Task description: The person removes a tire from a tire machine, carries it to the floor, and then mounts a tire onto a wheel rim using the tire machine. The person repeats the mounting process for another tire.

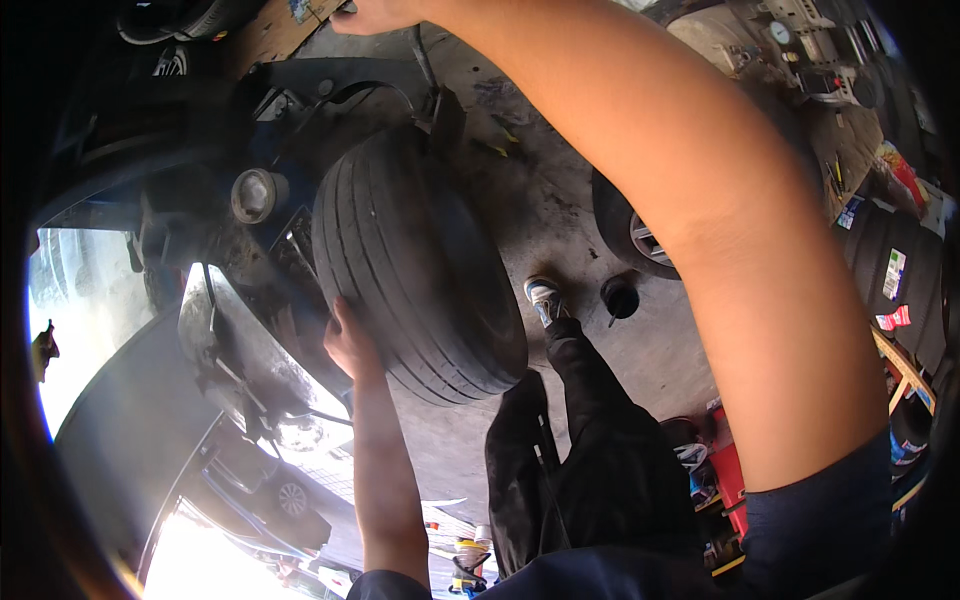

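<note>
A worn black car tire (400,260) stands tilted on the floor, its grooved tread facing left. My left hand (352,345) presses against the lower left of the tread, its fingers at the tire's edge and partly hidden. Over the far side of the tire reaches my right arm. My right hand (378,14), cut by the top edge, is closed around something small and grey that I cannot make out. Close to that hand, a bent metal bar (422,58) runs down to a dark blade-like plate (447,122) beside the tire's upper side.
A dark machine with a round fitting (258,195) stands left of the tire. Right of my legs are another wheel (632,228) and a small black container (620,297). Stacked tires (893,270) line the right. A parked car (270,490) shows at lower left.
</note>
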